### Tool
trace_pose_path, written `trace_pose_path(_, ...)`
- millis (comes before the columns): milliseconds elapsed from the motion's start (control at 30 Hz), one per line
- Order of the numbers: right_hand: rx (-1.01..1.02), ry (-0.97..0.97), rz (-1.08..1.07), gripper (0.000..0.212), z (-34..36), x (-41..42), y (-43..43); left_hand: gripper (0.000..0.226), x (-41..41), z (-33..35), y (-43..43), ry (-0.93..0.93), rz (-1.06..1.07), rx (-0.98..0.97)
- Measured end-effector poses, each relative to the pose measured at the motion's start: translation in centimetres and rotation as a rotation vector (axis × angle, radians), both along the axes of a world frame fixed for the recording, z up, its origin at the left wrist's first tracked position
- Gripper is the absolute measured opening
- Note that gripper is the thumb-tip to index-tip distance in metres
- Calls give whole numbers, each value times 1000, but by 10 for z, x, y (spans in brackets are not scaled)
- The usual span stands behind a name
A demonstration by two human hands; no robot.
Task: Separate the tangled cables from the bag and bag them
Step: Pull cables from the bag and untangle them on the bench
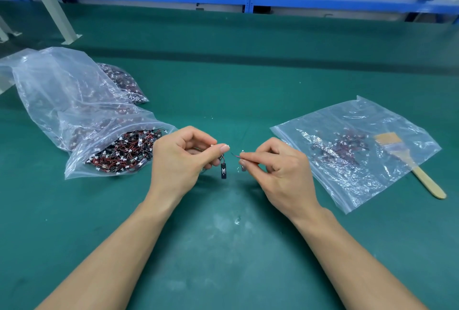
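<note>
Mostly undone, I judge: the left-edge bag (74, 165) brims with tangled cables (119, 153); the right-edge bag (347, 193) holds few. The left hand (183, 158) and right hand (275, 170) each pinch one cable (223, 170), fingers (223, 148) clamped.

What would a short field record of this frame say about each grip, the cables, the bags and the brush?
left grip: pinches a cable, its black end dangling
right grip: pinches a second cable, which appears apart from the first
source bag: on the left, mouth open, full of tangled red-black cables
sorted bag: on the right, lying flat, few cables inside
brush: at the sorted bag's right side
stage: separating; neither held cable bagged yet
</note>
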State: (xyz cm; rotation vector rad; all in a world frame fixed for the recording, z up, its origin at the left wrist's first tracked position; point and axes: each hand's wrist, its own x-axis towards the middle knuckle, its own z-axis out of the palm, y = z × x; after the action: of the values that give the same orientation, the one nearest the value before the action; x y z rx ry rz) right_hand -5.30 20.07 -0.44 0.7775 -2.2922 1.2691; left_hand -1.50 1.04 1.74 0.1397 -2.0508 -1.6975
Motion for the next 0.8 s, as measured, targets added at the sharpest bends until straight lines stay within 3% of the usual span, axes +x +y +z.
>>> trace_pose_path(267, -39, -24, -15, 7, 4, -1, 2, 19, 0, 1, 1, -16, 13, 30)
trace_pose_path(433, -73, -234, -45, 6, 4, -15, 13, 18, 0, 2, -1, -11, 24, 26)
trace_pose_path(600, 160, -484, -91, 14, -6, -28, 27, 17, 1, 4, -5, 8, 55, 0)
trace_pose_path(800, 277, -440, -186, 12, -9, -31, 27, 17, 0, 4, -7, 12, 63, 0)
